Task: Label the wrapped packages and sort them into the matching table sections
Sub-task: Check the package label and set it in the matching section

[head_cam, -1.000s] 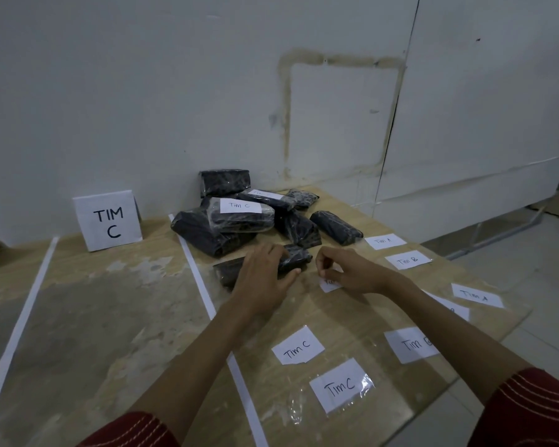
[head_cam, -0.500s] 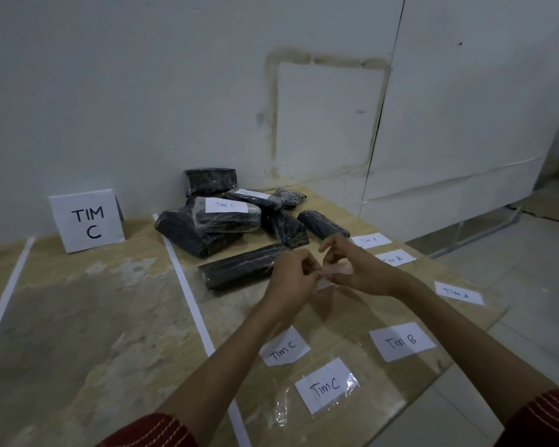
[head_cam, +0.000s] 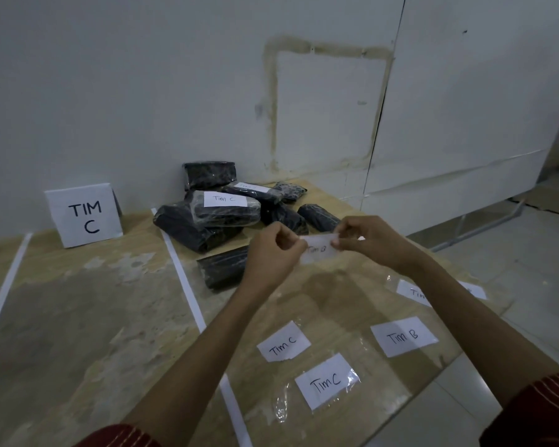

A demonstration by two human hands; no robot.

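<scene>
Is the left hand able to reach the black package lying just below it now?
Probably not yet: the left hand and right hand both pinch the Tim B label. The package itself lies unobstructed.

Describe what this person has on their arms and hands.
Both hands, the left hand and the right hand, are bare: no gloves, rings or watch show. The forearms are uncovered too. Dark red sleeves with thin, pale stitched lines show at the bottom edge, the left sleeve and the right sleeve.
</scene>
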